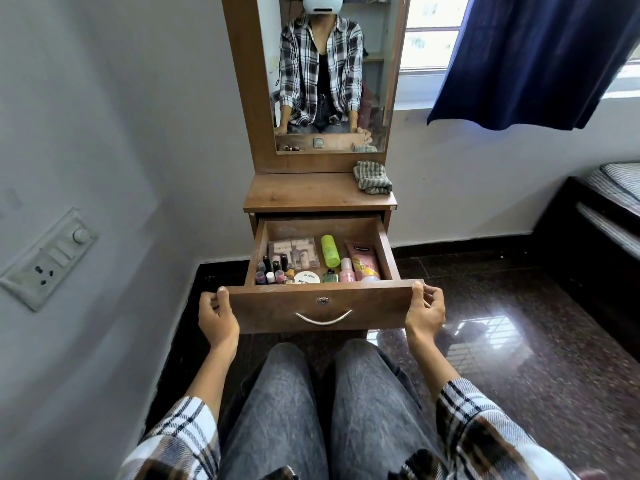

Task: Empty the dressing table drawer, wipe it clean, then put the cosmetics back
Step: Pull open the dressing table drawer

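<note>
The wooden drawer (277, 308) of the dressing table (311, 192) stands pulled out over my knees. My left hand (216, 317) grips its front panel at the left end, and my right hand (426, 311) grips the right end. Inside lie several cosmetics: a beige palette (293, 251), a lime-green bottle (329, 251), a pink tube (363, 261), a small pink bottle (347, 270), a white round jar (307, 277) and several nail polish bottles (273, 268). A grey striped cloth (372, 177) sits bunched on the tabletop's right side.
A mirror (329, 81) rises above the tabletop. A white wall with a switch panel (48, 261) is close on the left. Dark glossy floor (502, 341) spreads to the right, with a dark bed frame (595, 244) and a blue curtain (540, 60) beyond.
</note>
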The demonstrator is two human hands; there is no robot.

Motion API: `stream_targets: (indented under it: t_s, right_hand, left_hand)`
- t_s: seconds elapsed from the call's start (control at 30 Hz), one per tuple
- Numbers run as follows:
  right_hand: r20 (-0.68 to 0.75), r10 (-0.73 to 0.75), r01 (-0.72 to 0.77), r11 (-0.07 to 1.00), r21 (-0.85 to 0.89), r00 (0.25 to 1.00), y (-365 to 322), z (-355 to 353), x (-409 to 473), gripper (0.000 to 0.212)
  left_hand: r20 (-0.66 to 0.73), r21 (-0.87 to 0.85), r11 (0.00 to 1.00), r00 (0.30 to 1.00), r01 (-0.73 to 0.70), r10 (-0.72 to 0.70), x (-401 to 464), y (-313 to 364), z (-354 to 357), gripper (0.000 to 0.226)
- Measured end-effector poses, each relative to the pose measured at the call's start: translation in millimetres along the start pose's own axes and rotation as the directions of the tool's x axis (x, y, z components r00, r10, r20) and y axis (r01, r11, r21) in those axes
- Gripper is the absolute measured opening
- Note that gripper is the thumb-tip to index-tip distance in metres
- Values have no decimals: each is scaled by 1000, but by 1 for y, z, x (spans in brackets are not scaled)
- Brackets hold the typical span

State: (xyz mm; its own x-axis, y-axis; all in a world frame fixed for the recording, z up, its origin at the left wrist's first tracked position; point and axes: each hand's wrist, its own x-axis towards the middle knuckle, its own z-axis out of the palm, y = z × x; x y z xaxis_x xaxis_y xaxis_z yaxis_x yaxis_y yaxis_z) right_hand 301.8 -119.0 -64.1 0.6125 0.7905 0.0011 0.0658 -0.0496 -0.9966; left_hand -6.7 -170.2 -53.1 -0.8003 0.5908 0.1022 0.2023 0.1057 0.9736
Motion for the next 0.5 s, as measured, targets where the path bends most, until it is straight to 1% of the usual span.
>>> stream_targets:
  t_s: [0.23,0.33,0.5]
  right_hand:
    - [-13,5,-4,1000,10,1000,-1,2,-1,19]
    - [-9,37,-37,999,22,999,-2,3,0,20]
    - [-43,97,-95,995,44,994,-9,4,4,19]
  left_hand:
    - [-7,3,1000,1000,5,-5,3,0,2,23]
    - [-7,3,1000,1000,10,-10,3,-1,3,24]
    - [27,27,999,999,21,-22,8,-4,-1,26]
